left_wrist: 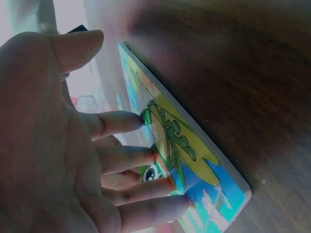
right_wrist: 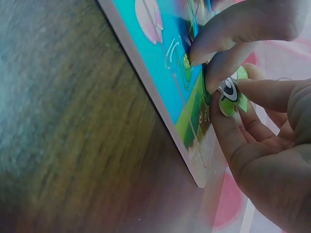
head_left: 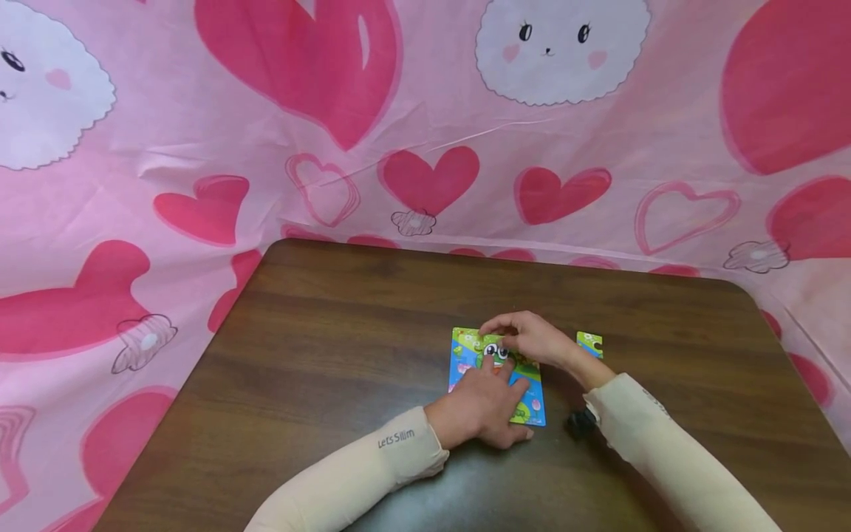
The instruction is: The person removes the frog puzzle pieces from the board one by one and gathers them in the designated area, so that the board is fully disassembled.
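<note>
A colourful frog jigsaw puzzle [head_left: 460, 353] lies flat on the table, with blue, green and pink flower artwork. My left hand [head_left: 484, 405] reaches over its near part, fingers extended and fingertips resting on the printed surface in the left wrist view. At the puzzle's far side, my right hand [head_left: 540, 341] pinches a small puzzle piece [right_wrist: 229, 93] between thumb and fingers. That piece shows a printed eye on green and stands tilted up from the puzzle in the right wrist view. Part of the frog picture is hidden beneath both hands.
Another loose puzzle piece [head_left: 589, 343], green and blue, lies right of the puzzle beyond the right forearm. A small black object [head_left: 580, 423] sits at the right sleeve cuff. The dark wooden table [head_left: 332, 355] meets a pink heart-patterned cloth [head_left: 452, 118] behind.
</note>
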`<state>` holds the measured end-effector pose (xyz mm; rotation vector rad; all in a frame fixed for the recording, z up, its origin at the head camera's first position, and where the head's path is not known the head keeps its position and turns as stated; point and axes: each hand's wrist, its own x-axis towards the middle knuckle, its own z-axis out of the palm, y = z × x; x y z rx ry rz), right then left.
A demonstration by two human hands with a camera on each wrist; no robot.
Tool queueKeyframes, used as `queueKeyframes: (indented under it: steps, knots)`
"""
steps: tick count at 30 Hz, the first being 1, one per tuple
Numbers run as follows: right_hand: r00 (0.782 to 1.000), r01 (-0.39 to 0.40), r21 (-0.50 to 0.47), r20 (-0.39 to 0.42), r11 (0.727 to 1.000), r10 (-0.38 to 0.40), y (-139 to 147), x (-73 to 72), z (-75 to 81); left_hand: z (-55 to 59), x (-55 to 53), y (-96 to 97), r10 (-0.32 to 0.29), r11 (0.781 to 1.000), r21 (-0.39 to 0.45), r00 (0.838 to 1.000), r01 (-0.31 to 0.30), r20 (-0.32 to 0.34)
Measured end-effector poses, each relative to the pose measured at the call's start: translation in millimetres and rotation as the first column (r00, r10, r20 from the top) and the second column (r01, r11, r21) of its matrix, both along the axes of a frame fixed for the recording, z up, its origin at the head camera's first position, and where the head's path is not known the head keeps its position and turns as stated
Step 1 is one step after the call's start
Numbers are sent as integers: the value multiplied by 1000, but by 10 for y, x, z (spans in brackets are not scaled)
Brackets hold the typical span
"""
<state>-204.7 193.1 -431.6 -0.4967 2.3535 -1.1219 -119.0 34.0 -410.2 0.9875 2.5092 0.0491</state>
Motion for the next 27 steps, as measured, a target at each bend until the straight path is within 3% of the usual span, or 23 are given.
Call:
queueKeyframes:
  steps: [6, 12, 27]
  knots:
    - [1000, 14, -35, 17, 999, -13, 17, -31, -40, -5, 0, -12, -11, 1000, 8, 1000, 11, 6]
    - [995, 80, -69, 62, 994, -76, 4, -45, -55, -13, 4, -14, -14, 1000, 3, 1000, 14, -12]
    - [974, 171, -21, 154, 985, -166, -16, -67, -34, 4, -10, -17, -20, 1000, -7, 1000, 20, -3]
